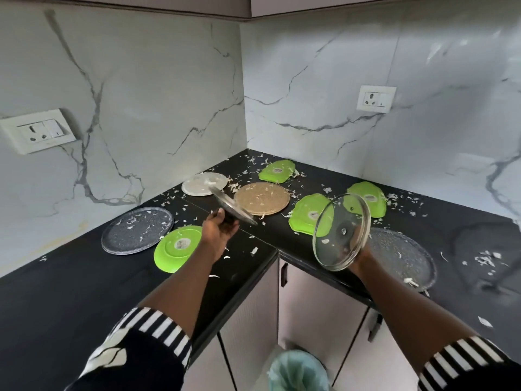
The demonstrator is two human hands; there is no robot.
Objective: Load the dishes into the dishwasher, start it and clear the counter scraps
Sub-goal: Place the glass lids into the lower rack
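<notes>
On the black counter (70, 277), a grey speckled plate (136, 230) and a round green plate (177, 248) are laid at the left. A glass lid (235, 208) (blurred, tilted) is gripped by the left hand (218, 231) above the counter, in front of a white plate (203, 184) and a tan plate (262, 198). Three green dishes (311, 214) are spread further right among white scraps (485, 259). A second lid (341, 231), nearly upright, is grasped from behind by the right hand (358, 256), beside another grey plate (400, 258). A lined bin (298, 371) is seen below.
</notes>
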